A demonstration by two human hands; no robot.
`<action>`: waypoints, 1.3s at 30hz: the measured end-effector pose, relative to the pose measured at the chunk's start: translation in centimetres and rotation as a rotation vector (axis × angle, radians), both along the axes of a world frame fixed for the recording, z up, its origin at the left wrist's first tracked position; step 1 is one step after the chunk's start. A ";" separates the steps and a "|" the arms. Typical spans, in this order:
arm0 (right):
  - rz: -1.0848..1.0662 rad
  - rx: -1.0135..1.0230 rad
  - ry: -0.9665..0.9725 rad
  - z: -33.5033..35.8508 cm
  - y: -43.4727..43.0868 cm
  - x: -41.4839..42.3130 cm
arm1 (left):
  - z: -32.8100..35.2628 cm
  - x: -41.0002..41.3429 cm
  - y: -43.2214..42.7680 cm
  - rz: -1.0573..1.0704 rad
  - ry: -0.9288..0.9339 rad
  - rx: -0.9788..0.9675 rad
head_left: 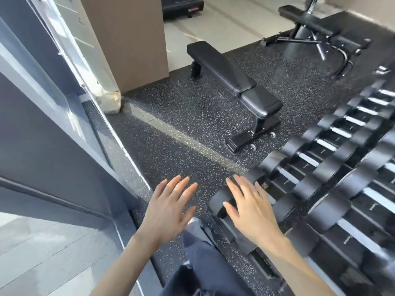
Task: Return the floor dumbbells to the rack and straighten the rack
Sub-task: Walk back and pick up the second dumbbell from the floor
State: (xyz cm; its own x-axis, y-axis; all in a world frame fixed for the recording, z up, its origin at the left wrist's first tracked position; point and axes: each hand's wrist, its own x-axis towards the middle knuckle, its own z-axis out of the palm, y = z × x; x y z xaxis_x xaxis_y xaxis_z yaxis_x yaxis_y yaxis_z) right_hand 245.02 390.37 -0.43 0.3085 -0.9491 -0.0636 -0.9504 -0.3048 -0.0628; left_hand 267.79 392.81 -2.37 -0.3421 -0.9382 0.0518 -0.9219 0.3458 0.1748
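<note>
Matt black rubber-look dumbbells (333, 144) with bright, smooth metal handles fill the dark rack (263, 268); the floor (181, 116) is rough black rubber flecked with pale specks, and the bench (230, 75) wears smooth, faintly glossy black padding

our left hand (168, 212) and right hand (250, 208) are bare, with long slim fingers and nails cut short. both forearms (124, 261) are bare too, uncovered all the way to the lower edge of the view. below them we wear loose dark navy trousers (205, 265), the cloth soft and creased into broad folds along the leg. the pale, whitish toe of a shoe (194, 220) shows past the trouser hem; its make is too blurred to tell.
</note>
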 end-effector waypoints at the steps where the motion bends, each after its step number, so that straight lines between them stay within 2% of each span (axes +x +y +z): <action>1: 0.011 -0.001 -0.015 -0.2 -0.7 0.5 | -0.3 0.4 -0.6 0.013 0.000 0.011; 6: 0.026 0.029 -0.035 -1.6 -5.3 1.7 | -1.1 1.6 -5.1 0.026 0.029 0.055; 12: -0.037 0.077 -0.029 -2.1 -12.6 0.6 | -0.9 2.2 -14.0 -0.008 -0.039 0.118; 19: -0.118 0.025 -0.062 0.0 -21.1 -0.8 | 0.9 -0.2 -25.5 -0.132 -0.043 0.046; 25: -0.254 -0.014 -0.126 0.4 -24.9 -1.6 | 1.8 -2.0 -32.8 -0.241 -0.019 0.016; 32: -0.370 0.035 -0.069 -1.2 -28.7 -0.6 | 0.7 -2.5 -40.7 -0.389 0.020 0.064; 39: -0.517 0.016 -0.023 -0.4 -37.6 1.1 | 1.3 -1.1 -51.8 -0.550 -0.013 0.059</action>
State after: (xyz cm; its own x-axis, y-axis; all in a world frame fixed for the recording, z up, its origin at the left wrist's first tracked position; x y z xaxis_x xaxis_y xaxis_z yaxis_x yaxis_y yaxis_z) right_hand 246.17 352.73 -0.84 -0.1994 -0.9768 -0.0780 -0.9748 0.2058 -0.0859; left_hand 266.66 341.04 -1.03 -0.7826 -0.6226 -0.0025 -0.6106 0.7667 0.1983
